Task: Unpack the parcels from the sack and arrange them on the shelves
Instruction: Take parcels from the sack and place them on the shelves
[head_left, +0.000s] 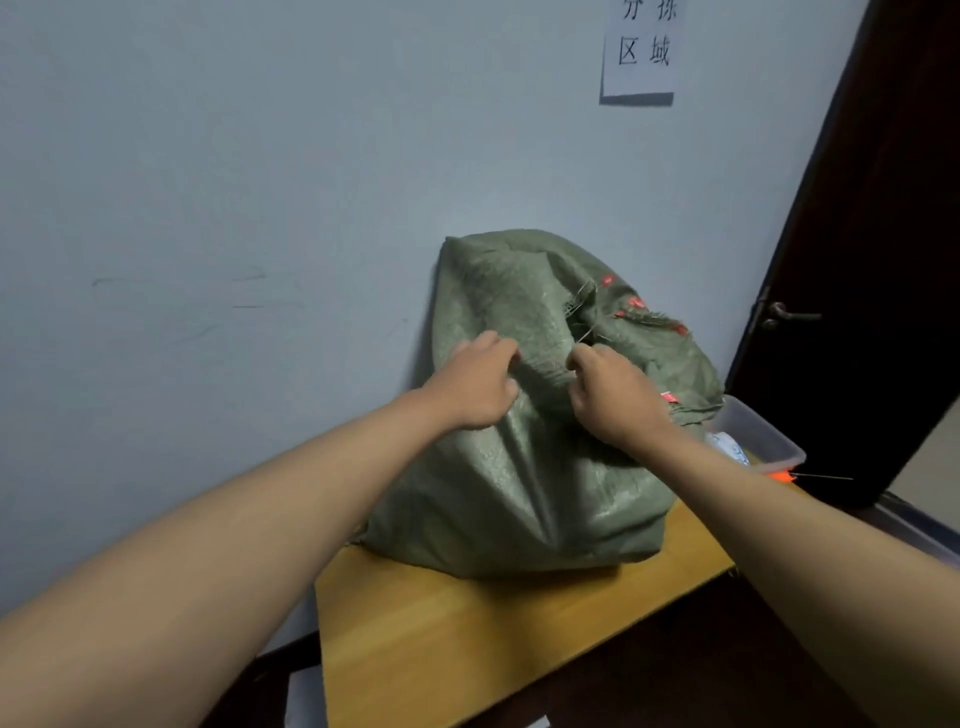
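A bulging green woven sack (524, 483) with red marks near its top stands on a small wooden table (467, 634) against the wall. My left hand (475, 387) grips a fold of the sack's fabric on the upper left. My right hand (610, 392) pinches the fabric just right of it, below the sack's frayed mouth (587, 317). The mouth is bunched, and no parcels show; the contents are hidden inside.
A clear plastic bin (758, 436) with something white in it sits on the table behind the sack to the right. A dark door (872, 249) with a handle stands at the right. A paper sign (641, 49) hangs on the pale wall.
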